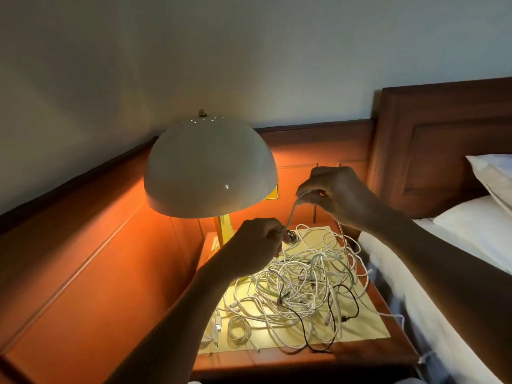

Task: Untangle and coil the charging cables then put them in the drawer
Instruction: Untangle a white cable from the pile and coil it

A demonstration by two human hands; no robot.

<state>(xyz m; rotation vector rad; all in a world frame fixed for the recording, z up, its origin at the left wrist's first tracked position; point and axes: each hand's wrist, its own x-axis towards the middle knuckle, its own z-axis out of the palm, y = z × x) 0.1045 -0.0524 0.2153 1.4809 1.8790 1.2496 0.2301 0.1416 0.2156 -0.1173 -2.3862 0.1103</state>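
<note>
While the left hand (257,242) pinches the end of a white cable (291,214) above the back of the worktop (277,361), the right hand (336,195) grips the same strand higher up, fingers curled round it; from there the strand drops into the tangle (302,281). That heap of thin white leads, with a black cable (303,332) threaded through it, covers the worktop from its middle to the right edge, where one strand trails over.

These leads look light, limp and smooth-jacketed, so they should slide easily through the fingers but catch wherever a plug meets a loop; the sound place to take hold is probably just behind a connector, feeding it back through the loops rather than hauling on the middle, since a hard pull would likely tighten the knots. A small coil (238,328) near the front left corner lies apart from the heap.

A lamp (210,167) stands at the back left corner, its lit dome shade overhanging close beside the left hand, so a raised arm could knock it; the bed (443,273) and its pillow (493,178) crowd the right edge. No drawer shows in this view.
</note>
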